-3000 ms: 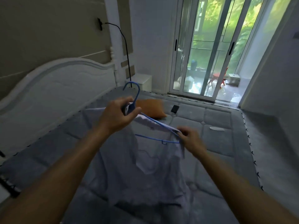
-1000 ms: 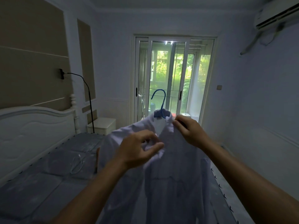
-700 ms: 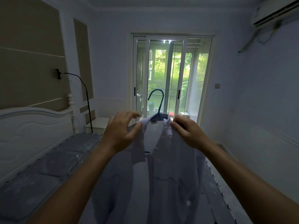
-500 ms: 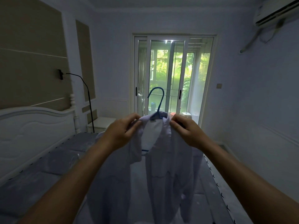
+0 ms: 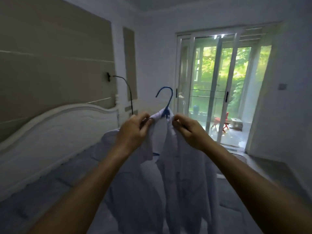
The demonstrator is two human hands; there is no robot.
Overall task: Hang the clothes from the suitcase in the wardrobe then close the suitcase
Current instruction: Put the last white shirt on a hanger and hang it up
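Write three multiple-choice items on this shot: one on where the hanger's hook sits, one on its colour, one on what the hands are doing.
1. Where is the hook of the hanger relative to the shirt?
A. Sticking up above the collar
B. Below the hem
C. Hooked on a rail

2. What colour is the hanger?
A. Red
B. White
C. Blue

3. How are the hands placed?
A. Both hang free
B. The left hand and the right hand each pinch the collar
C. Only the right hand holds the shirt

Answers:
1 A: the hook rises out of the collar.
2 C: the hook is plainly blue against the wall.
3 B: fingers of both hands curl on the collar, one at each side.
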